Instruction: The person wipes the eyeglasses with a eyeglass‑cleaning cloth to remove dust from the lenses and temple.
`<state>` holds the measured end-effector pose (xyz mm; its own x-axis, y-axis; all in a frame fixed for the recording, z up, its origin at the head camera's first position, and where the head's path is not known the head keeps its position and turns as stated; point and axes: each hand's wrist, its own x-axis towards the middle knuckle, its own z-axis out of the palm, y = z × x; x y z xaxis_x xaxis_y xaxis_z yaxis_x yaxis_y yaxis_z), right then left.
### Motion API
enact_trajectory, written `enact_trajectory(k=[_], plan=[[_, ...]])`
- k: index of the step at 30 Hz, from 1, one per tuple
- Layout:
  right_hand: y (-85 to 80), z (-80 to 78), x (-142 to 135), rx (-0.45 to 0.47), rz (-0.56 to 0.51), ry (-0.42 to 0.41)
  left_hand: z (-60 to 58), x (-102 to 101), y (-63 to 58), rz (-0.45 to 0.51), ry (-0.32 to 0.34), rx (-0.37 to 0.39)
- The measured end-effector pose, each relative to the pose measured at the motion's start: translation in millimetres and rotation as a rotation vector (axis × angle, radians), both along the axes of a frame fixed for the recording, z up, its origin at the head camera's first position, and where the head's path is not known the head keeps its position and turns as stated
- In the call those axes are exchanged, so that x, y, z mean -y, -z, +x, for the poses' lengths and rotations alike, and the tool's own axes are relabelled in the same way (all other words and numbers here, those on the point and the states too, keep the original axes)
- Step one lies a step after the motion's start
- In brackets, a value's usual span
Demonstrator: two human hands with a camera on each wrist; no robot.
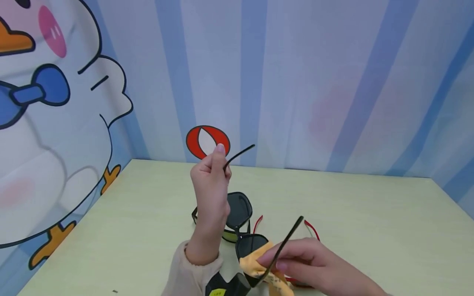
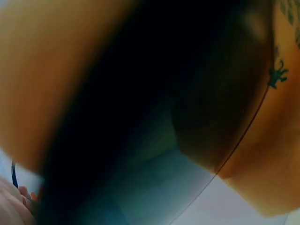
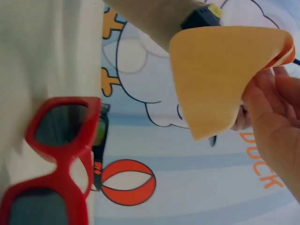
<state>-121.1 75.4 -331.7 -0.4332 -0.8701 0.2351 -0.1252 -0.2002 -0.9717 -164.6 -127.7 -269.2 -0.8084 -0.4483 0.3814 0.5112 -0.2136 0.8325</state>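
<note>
My left hand (image 1: 211,181) is raised in the head view and grips one side of a pair of black sunglasses (image 1: 238,210), close to the hinge. Their dark lenses slant down toward my right hand (image 1: 311,263), and one temple points up past the left thumb. A yellow-orange cloth (image 1: 255,261) lies over the lower lens, pinched there by the right thumb and fingers beside the other temple. Part of that lens is hidden by the cloth. In the right wrist view the cloth (image 3: 211,75) hangs from the right hand (image 3: 272,108). Dark shapes and printed cloth (image 2: 279,72) fill the left wrist view, blurred.
Red-framed sunglasses (image 3: 65,154) lie on the pale table (image 1: 363,213), partly behind the right hand in the head view. Another pair of glasses with a yellow-green lens (image 1: 230,236) lies behind the held pair. A striped cartoon backdrop (image 1: 296,82) rises behind the table.
</note>
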Motion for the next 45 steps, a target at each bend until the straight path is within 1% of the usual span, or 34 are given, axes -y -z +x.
enact_trajectory(k=[1,4,8,10,14,17,18,20,21,24,26,27,29,30,32,35,38,40,42,45], plan=[[1.1,1.4,2,0.005,0.005,0.000,-0.2,0,0.2,-0.001,-0.003,-0.004],[3.5,5.5,8,0.016,0.057,0.039,-1.1,-1,0.8,0.003,-0.005,-0.017],[5.3,9.0,14,-0.041,0.129,0.073,-2.4,-1,2.2,0.005,-0.005,-0.017],[6.3,9.5,17,-0.113,0.122,0.061,-2.3,-1,2.6,0.004,-0.005,-0.016],[9.1,7.8,23,-0.320,0.063,0.050,-1.2,-1,2.4,-0.007,-0.021,-0.019],[11.2,7.0,27,-0.408,0.021,0.051,-0.7,-1,2.4,-0.008,-0.027,-0.021],[11.5,7.7,27,-0.395,0.021,0.056,-0.5,-1,2.4,-0.006,-0.025,-0.020],[10.8,9.1,26,-0.337,0.050,0.085,-0.1,-2,2.6,-0.003,-0.015,-0.022],[10.8,8.9,25,-0.326,0.045,0.096,0.1,-2,2.6,-0.005,-0.009,-0.019],[11.1,7.5,21,-0.276,-0.004,0.135,-0.3,-3,2.9,-0.022,0.020,-0.003],[11.8,5.1,17,-0.281,-0.068,0.152,-1.6,-2,3.0,-0.030,0.039,0.016],[12.1,4.0,15,-0.270,-0.104,0.158,-2.2,-1,3.0,-0.030,0.053,0.024],[9.9,3.6,11,-0.184,-0.115,0.195,-3.6,1,3.0,-0.030,0.087,0.027],[9.2,2.9,8,-0.162,-0.131,0.210,-3.7,2,2.8,-0.037,0.105,0.021],[6.7,1.6,4,-0.095,-0.147,0.241,-3.5,5,2.4,-0.067,0.148,-0.012],[4.2,-1.8,-3,-0.054,-0.192,0.248,-2.1,8,2.8,-0.134,0.202,-0.089],[3.0,-5.3,-7,-0.010,-0.228,0.224,-0.7,10,4.3,-0.185,0.220,-0.164],[2.9,-7.9,-9,0.013,-0.257,0.192,1.0,10,5.3,-0.224,0.226,-0.196],[2.3,-10.3,-12,0.033,-0.279,0.166,3.6,8,5.6,-0.287,0.236,-0.214],[-0.9,-12.4,-17,0.073,-0.299,0.163,8.4,4,5.3,-0.389,0.258,-0.230]])
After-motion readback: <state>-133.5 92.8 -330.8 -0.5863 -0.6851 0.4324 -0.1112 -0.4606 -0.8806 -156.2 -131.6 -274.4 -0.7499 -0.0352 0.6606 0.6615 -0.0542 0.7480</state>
